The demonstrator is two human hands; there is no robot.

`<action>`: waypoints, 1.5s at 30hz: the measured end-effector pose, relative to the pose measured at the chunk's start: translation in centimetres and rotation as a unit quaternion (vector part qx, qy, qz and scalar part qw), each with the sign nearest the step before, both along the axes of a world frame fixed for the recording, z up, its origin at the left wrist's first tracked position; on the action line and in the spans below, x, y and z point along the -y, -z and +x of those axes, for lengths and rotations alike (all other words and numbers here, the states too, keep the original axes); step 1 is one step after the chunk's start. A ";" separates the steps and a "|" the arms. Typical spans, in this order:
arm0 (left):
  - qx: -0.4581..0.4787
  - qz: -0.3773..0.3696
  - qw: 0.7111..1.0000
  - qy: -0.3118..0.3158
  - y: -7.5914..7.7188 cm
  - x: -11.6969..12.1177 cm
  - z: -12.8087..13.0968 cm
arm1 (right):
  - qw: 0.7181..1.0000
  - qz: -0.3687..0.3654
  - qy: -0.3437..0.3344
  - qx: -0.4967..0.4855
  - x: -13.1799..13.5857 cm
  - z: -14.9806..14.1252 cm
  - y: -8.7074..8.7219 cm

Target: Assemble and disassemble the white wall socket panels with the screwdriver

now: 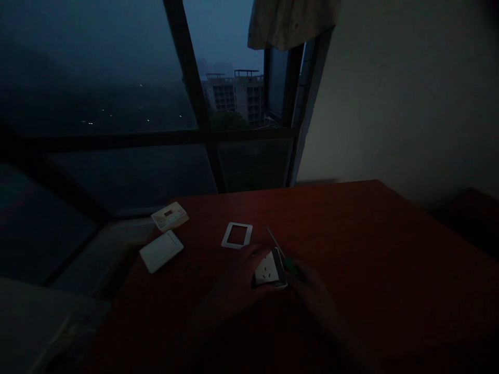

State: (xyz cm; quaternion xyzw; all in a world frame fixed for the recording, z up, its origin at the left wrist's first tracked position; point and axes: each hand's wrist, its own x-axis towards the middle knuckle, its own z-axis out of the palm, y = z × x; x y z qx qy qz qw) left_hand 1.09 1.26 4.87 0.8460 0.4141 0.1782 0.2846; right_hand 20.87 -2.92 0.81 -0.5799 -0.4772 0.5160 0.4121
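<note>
My left hand [244, 272] is closed round a wall socket [266, 269], thumb at its near edge and fingers over its far side. The socket has a white face with several dark slots and a dark surround. In my right hand [312, 288] is a screwdriver [289, 264] with a green handle. Its thin shaft points away and to the left, past the socket's right edge, and its tip touches no screw that I can see. A white square frame [225, 240] lies flat just beyond my left hand. Dim light hides part of the fingers.
On the reddish-brown table [331, 218], a white plate [161, 251] and a pale open-topped box [170, 216] lie at the left edge. Small dark bits, perhaps screws [189, 268], are scattered near them. Windows [128, 171] stand behind, a wall [390, 104] at the right.
</note>
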 end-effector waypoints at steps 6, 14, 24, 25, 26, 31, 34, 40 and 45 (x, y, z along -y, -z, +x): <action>0.005 0.005 1.000 0.006 0.1 -0.3 0.1 | 1.000 0.018 -0.001 -0.023 0.0 0.0 0.7; 0.012 0.005 1.000 0.027 -0.1 -0.5 0.0 | 1.000 -0.003 -0.011 -0.015 0.1 -0.1 0.4; 0.002 0.003 1.000 0.024 -0.3 -0.5 -0.2 | 1.000 0.004 -0.008 0.003 0.0 -0.2 -0.1; 0.001 0.001 1.000 0.020 -0.3 -0.5 -0.3 | 1.000 0.006 -0.004 0.006 0.0 -0.1 -0.1; -0.001 0.000 1.000 0.015 -0.4 -0.4 -0.3 | 1.000 0.008 0.001 0.008 0.0 -0.1 -0.1; -0.017 0.013 1.000 -0.016 -0.2 0.1 -1.5 | 1.000 -0.004 0.011 -0.015 0.2 0.2 -0.3; -0.048 0.042 0.996 -0.069 0.0 0.4 -3.3 | 0.999 -0.036 0.024 -0.029 0.5 0.3 -0.4; -0.177 0.070 0.959 -0.212 0.1 0.8 -10.3 | 0.996 -0.038 0.044 -0.065 1.0 0.6 -0.1; -0.209 0.058 0.953 -0.210 0.8 0.9 -14.6 | 0.995 -0.053 0.054 -0.058 0.9 0.7 -0.5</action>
